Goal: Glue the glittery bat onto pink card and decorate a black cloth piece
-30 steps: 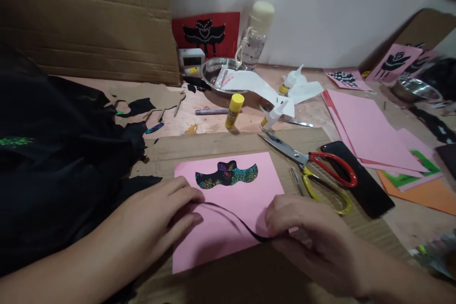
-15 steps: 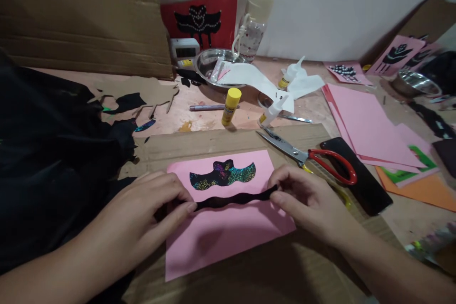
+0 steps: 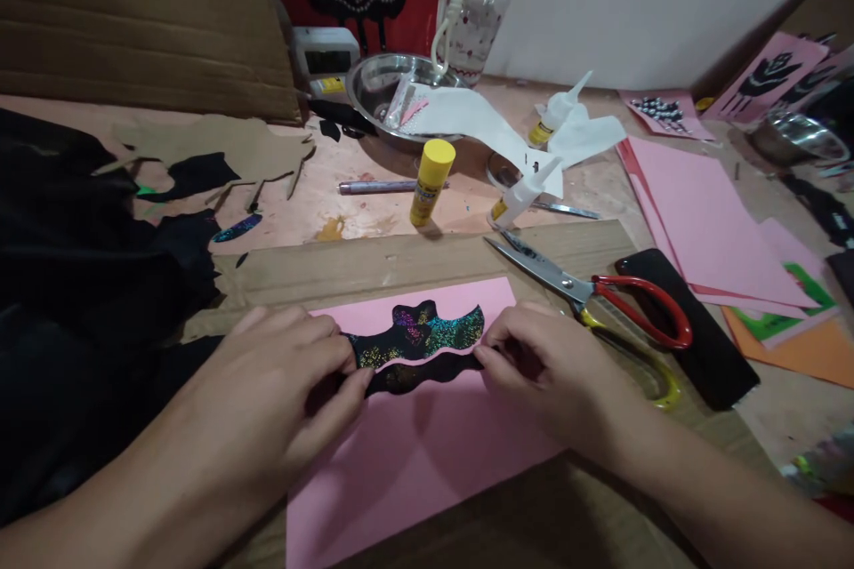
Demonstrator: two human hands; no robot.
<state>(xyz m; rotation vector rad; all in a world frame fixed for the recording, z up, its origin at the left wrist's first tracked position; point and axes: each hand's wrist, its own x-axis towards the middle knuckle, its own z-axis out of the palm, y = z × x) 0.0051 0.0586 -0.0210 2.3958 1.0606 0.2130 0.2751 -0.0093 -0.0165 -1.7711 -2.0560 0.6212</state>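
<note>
A wavy black strip (image 3: 423,373) is stretched between my two hands, just below a black shape with coloured glitter (image 3: 427,333). Both lie over a pink sheet (image 3: 427,453). My left hand (image 3: 300,373) pinches the strip's left end between thumb and fingers, beside the glitter shape's left tip. The right end is pinched by my right hand (image 3: 534,356), near the sheet's right edge. A thin pink gap shows between the strip and the glitter shape.
Scissors (image 3: 580,289) and a black phone-like slab (image 3: 687,329) lie to the right. Behind stand a glue stick (image 3: 432,182), a glue bottle (image 3: 524,194) and a metal bowl (image 3: 364,93). Black material (image 3: 80,284) fills the left; pink sheets (image 3: 713,222) are stacked right.
My hands have brought the black strip up closer to the glitter shape, and its lower edge now shows more of its waves. The view has shifted slightly.
</note>
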